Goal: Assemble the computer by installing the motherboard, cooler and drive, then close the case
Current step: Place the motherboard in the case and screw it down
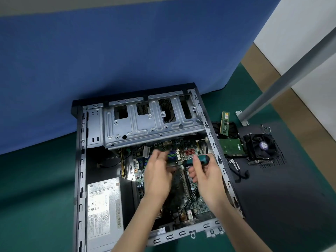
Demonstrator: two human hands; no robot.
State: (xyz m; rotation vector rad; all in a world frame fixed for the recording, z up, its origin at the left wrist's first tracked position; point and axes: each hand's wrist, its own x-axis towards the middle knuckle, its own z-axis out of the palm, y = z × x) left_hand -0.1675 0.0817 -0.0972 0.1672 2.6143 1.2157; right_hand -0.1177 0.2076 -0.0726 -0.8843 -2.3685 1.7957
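The open computer case (81,160) lies flat on a green mat. A green motherboard (183,148) sits inside it, partly under the metal drive cage (145,120). My right hand (205,177) grips a teal-and-black screwdriver (198,160) above the board's right half. My left hand (158,173) hovers over the board's middle with fingers curled; whether it pinches anything is unclear. The cooler (260,148) with its black fan stands outside the case at the right, beside a drive (231,147) lying circuit side up.
A grey power supply (103,211) fills the case's near-left corner. A memory stick (225,122) leans beyond the drive. The dark side panel (281,197) lies on the mat at the right, with loose cables (238,170). A blue partition stands behind; a metal leg (283,79) slants at right.
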